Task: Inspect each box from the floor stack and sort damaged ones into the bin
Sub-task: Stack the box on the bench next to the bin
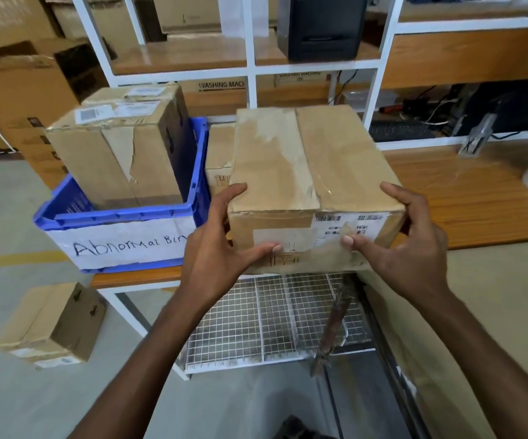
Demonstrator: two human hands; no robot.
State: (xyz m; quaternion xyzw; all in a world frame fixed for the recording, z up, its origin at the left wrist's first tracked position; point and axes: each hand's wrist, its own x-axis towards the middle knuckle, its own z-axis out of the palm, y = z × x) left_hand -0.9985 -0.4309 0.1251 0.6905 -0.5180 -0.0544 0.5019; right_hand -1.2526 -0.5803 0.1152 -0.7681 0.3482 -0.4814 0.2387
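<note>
box (313,172) sits just right of the blue bin (123,217), at the table (477,198) front edge; can't tell if resting or lifted. left hand (218,245) grips its near-left corner, right hand (414,248) its near-right, thumbs on the labelled front face. Bin marked "Abnormal Bin" holds taped cartons (110,160). small carton (50,324) on the floor below-left of the bin.

The wooden tabletop (477,198) on its white frame carries a blue bin (113,215) labelled "Abnormal Bin" at its left front corner. Just right of the bin stands a plain carton (220,153). In front of that, a larger taped carton (313,172) sits at the table's front edge; whether it rests on the wood is unclear. Below, a wire-mesh shelf (256,318) bears a rusty brown piece (332,331). On the grey floor (19,198) lies a small cardboard box (53,324).
</note>
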